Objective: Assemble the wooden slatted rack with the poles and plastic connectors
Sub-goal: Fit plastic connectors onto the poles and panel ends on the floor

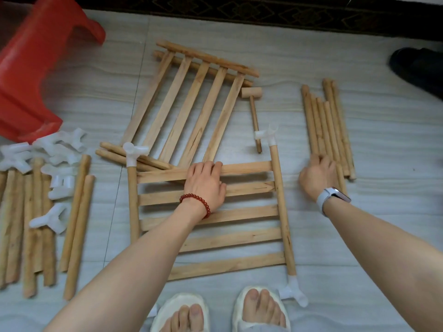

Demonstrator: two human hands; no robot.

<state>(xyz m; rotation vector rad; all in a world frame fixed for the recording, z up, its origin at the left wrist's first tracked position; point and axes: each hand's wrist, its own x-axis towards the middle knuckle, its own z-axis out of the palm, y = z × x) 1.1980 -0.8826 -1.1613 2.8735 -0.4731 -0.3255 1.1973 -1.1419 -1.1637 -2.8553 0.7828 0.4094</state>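
Landmark: the near pale wooden slatted panel, lying flat on the grey tiled floor just ahead of the person's slippered feet.

Done so far: this panel has white plastic three-way connectors on three visible rail ends: far-left end, far-right end and near-right end. The near-left rail end is hidden behind the left forearm, so I cannot tell whether it is capped.

Left to do, as judged: no upright poles are fitted yet. A second slatted wooden panel lies beyond the landmark panel, partly under its far edge, with no connectors seen on it. A bundle of short round wooden poles lies to the right of the landmark panel; longer poles and a loose heap of white connectors lie to its left. A small wooden mallet lies just beyond its far-right corner, untouched. Early stage.

Hands: left hand rests on the far slats of the landmark panel, fingers curled over the top slat, grip clenched on it to steady. Right hand reaches onto the near ends of the short pole bundle; fingers touch them, but whether they have closed round a pole I cannot tell.

A red plastic stool stands to the far left.
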